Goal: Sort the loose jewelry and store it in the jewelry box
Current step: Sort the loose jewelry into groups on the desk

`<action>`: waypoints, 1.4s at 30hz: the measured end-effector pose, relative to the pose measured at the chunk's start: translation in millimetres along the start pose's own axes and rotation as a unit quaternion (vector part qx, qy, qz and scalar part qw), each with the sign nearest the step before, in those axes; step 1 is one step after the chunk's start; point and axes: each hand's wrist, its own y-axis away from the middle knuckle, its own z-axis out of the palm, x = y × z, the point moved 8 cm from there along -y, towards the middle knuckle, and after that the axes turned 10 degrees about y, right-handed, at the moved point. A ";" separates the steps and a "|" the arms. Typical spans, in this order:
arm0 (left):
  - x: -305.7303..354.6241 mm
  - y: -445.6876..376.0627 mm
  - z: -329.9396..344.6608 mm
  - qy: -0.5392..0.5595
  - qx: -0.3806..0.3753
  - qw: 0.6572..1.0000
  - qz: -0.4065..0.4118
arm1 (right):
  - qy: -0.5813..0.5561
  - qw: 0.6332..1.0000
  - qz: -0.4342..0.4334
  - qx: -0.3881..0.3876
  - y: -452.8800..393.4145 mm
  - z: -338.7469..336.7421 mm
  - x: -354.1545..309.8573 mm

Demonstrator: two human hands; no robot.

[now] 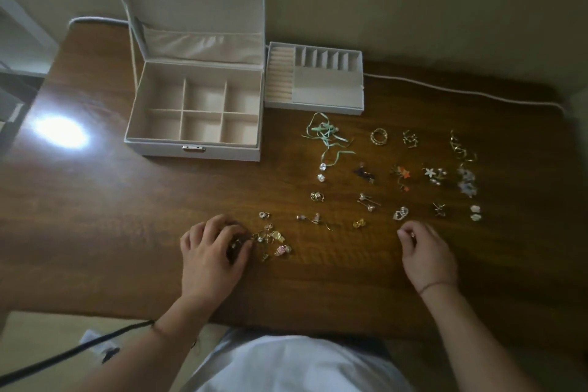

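Jewelry box (194, 111), pale leatherette, is stood open at the desk's (95, 200) far edge, its six velvety compartments bare, with the ridged ring tray (313, 78) lifted out beside it, evidently for filling. Small metal and bead pieces are laid in spaced pairs (397, 175) towards the right edge, apparently sorted; an unsorted heap (270, 240) lies near the front edge. Left hand (213, 251) is curled, pinching a piece from the heap; right hand (426, 251) is curled, its contents indistinct.

Domestic room, likely home. Evidence: dark wooden table (127, 216) against plain painted wall (413, 3); white cable (461, 91) along table's far edge; personal jewelry box (194, 105) open.
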 end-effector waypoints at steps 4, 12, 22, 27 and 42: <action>-0.3 -0.4 1.1 0.004 -0.008 1.000 -0.004 | 0.004 0.999 -0.040 -0.028 -1.6 5.4 -2.5; 6.2 1.6 1.6 -0.011 -0.023 1.000 0.015 | -0.004 0.998 -0.060 0.018 -3.9 2.5 -12.5; 34.5 4.9 10.0 -0.031 -0.013 0.992 0.125 | -0.077 0.959 -0.271 -0.033 55.8 -2.7 -151.2; 24.4 4.6 1.7 -0.028 0.021 0.995 0.088 | -0.002 0.963 -0.259 -0.077 61.1 9.9 -210.2; 37.2 11.4 -16.1 0.010 0.055 0.988 0.143 | -0.337 0.925 -0.085 -0.153 37.8 16.4 -157.1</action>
